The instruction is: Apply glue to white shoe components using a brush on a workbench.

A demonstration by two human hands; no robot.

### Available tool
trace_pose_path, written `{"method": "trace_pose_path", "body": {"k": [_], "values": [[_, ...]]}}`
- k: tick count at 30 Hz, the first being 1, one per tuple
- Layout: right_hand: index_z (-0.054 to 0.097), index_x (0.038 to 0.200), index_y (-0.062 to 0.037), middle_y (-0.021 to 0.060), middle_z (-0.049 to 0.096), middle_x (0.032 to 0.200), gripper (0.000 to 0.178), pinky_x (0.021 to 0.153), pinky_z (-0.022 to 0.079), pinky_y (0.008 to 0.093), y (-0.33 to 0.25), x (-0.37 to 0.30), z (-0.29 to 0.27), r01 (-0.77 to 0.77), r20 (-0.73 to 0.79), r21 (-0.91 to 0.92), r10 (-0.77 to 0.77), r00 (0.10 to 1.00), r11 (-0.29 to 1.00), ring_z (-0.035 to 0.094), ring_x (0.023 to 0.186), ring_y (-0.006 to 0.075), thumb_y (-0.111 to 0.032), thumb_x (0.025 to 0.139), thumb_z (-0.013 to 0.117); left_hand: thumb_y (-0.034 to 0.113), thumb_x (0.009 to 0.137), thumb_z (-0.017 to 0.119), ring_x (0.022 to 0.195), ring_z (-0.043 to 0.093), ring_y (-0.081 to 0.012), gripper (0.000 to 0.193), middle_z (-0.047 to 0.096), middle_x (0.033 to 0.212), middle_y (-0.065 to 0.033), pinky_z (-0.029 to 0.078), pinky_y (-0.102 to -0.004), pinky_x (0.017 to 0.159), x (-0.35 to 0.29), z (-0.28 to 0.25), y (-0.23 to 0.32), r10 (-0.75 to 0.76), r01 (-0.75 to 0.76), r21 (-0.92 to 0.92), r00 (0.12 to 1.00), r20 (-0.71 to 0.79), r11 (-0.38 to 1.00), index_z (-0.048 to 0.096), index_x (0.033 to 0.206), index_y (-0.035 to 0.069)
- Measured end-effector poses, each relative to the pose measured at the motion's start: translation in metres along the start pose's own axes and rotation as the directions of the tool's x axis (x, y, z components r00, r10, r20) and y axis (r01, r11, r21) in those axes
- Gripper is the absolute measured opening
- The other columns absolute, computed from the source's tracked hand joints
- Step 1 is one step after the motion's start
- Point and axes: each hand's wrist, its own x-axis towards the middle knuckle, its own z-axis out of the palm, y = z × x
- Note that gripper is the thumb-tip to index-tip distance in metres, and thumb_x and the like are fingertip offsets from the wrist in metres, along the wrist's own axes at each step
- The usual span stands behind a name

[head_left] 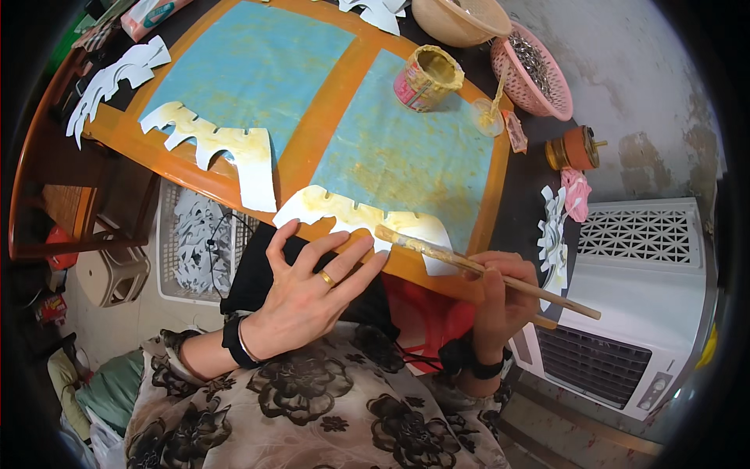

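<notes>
A notched white cut-out piece point(314, 205), smeared with yellowish paste, lies along the near edge of the board. My left hand point(308, 285) rests with fingers spread, its fingertips on the piece's lower edge. In my right hand point(504, 301) is a wooden-handled brush point(426, 248), its bristle end over the middle of that piece. A second short wooden end shows below the right hand; what it belongs to is hidden. To the left lies another pasted cut-out piece point(254, 168). A paste-smeared tin point(418, 82) stands at the board's far right.
The orange-framed board point(312, 117) has blue panels. Beyond the tin are a beige bowl point(457, 23) and a pink basket point(562, 86) of small metal parts. White cut-outs point(117, 78) lie far left and others point(553, 234) right. A white air cooler point(641, 289) stands right.
</notes>
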Motion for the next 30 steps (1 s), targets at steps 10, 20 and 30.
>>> {"method": "trace_pose_path", "body": {"k": [10,20,30], "values": [[0.060,0.102,0.0005,0.0211,0.069,0.098,0.011,0.075,0.055,0.0312,0.006,-0.002,-0.014,0.078,0.012,0.010,-0.078,0.997,0.997,0.066,0.080,0.0214,-0.006,0.096,0.065,0.011,0.073,0.078,0.124,0.050,-0.0251,0.068,0.056,0.138,0.0011,0.021,-0.0606,0.113,0.000,0.005,0.002,-0.006,0.006,0.072,1.000,-0.001,0.997,0.062,0.138,0.021],[0.062,0.101,0.0010,0.0214,0.071,0.100,0.011,0.075,0.055,0.0299,0.006,-0.010,-0.028,0.098,-0.008,-0.017,-0.098,0.995,0.995,0.066,0.083,0.0209,-0.002,0.092,0.068,0.009,0.077,0.073,0.125,0.050,-0.0243,0.066,0.056,0.139,-0.0005,0.020,-0.0636,0.112,0.001,0.004,0.004,-0.011,0.011,0.022,1.000,0.011,1.000,0.058,0.141,0.017],[0.063,0.097,0.0015,0.0213,0.071,0.099,0.007,0.076,0.055,0.0316,0.009,-0.013,-0.041,0.129,-0.034,-0.074,-0.131,0.991,0.989,0.067,0.084,0.0243,0.001,0.091,0.066,0.008,0.075,0.075,0.124,0.052,-0.0245,0.064,0.056,0.139,-0.0017,0.024,-0.0594,0.112,0.001,-0.006,0.000,0.003,-0.003,0.004,1.000,-0.009,1.000,0.061,0.138,0.016]]}}
